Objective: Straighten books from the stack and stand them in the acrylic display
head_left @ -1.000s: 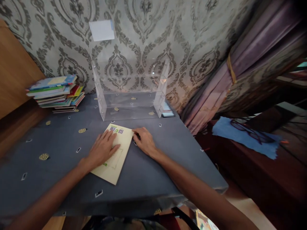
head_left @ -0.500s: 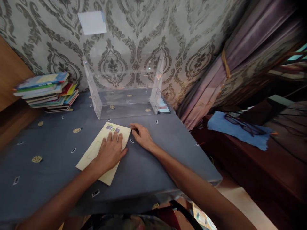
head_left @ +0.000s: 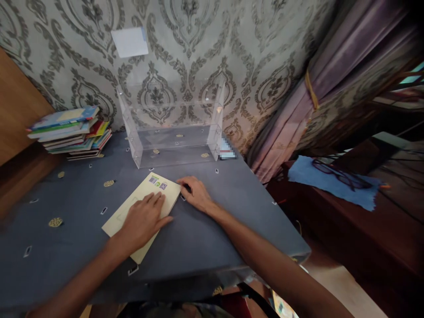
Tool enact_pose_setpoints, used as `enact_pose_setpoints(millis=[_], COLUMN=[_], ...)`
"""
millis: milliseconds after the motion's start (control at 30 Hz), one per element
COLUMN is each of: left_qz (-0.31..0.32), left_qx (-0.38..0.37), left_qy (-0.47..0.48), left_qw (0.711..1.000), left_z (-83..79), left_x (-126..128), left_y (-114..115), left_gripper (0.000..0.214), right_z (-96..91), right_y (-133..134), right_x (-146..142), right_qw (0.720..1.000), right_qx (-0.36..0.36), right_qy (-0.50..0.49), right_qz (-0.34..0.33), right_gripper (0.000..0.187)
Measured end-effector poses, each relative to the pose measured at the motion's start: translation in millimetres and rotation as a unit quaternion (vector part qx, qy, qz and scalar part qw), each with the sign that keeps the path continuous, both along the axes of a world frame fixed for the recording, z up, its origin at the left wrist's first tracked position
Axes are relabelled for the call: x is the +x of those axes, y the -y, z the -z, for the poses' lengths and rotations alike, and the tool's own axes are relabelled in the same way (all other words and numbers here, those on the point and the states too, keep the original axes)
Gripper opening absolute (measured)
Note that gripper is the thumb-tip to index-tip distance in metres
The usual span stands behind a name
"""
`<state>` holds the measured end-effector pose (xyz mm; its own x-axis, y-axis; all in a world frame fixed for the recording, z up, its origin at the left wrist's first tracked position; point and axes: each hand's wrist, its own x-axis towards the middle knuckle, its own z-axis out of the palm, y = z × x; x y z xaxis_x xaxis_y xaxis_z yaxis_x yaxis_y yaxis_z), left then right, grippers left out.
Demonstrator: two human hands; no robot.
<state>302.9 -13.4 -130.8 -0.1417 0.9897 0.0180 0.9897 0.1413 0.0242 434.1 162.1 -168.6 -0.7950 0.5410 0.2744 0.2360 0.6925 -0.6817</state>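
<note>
A pale yellow book [head_left: 141,260] lies slantwise on the dark blue cloth, its back cover up, with a barcode and small printed marks near the far edge. My left hand [head_left: 142,221] rests flat across the middle of the cover, fingers stretched and thumb out to the right. At the far right corner of the book, my right hand [head_left: 196,193] has its fingers curled, with thumb and forefinger closed at that corner. Behind the book stands a clear plastic rack [head_left: 134,143] with tiers.
A stack of books [head_left: 71,132] sits at the back left beside a wooden panel [head_left: 20,106]. The table [head_left: 232,221] meets a patterned wall. To the right are a purple curtain [head_left: 285,115] and a lower dark surface with a blue cloth [head_left: 327,181] and glasses [head_left: 341,174].
My left hand has slid toward me and slightly left over the cover, uncovering more of the printed marks. My right hand stays at the corner. The camera view has shifted slightly.
</note>
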Motion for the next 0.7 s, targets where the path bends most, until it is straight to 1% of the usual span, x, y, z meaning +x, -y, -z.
enact_pose_setpoints(millis=[33,100,133,200,267,333,400,467,500,567,633,700], left_qz=[-0.007,-0.076,-0.112,-0.13,-0.117,-0.09,-0.049,-0.012,0.006,0.036,0.058,0.066], left_qx=[0.028,0.063,0.063,0.048,0.05,0.039,0.013,-0.011,-0.026,-0.018,0.019,0.059], left_qy=[0.013,0.012,0.012,0.021,0.02,0.017,0.026,0.037,0.039,0.022,-0.005,-0.013], left_qw=[0.999,0.995,0.992,0.99,0.992,0.995,0.998,0.999,0.999,0.999,0.998,0.996], left_z=[4.8,15.2,20.4,30.2,38.1,42.6,42.7,39.2,37.2,34.7,35.4,37.2], left_x=[-13,-38,-48,-62,-67,-63,-55,-45,-39,-31,-26,-26], left_y=[9,29,41,65,91,118,142,162,169,178,182,183], left_gripper=[0.052,0.056,0.058,0.058,0.061,0.071,0.093,0.117,0.121,0.114,0.097,0.085], right_z=[-0.5,-1.8,-2.5,-4.1,-5.6,-6.5,-6.6,-6.1,-5.7,-5.3,-5.4,-5.7], right_y=[2,7,10,17,26,35,45,53,56,61,64,66], right_x=[0,0,-1,-1,1,4,9,16,19,26,32,36], right_qw=[1.0,0.998,0.997,0.994,0.99,0.985,0.981,0.979,0.979,0.979,0.978,0.979], right_qx=[0.021,0.058,0.072,0.097,0.126,0.152,0.164,0.167,0.168,0.169,0.168,0.167], right_qy=[0.006,0.022,0.03,0.045,0.057,0.068,0.075,0.076,0.074,0.069,0.066,0.062], right_qz=[-0.004,-0.008,-0.008,-0.009,-0.024,-0.049,-0.072,-0.084,-0.088,-0.094,-0.101,-0.103], right_gripper=[0.025,0.023,0.022,0.021,0.023,0.026,0.03,0.032,0.033,0.035,0.038,0.04])
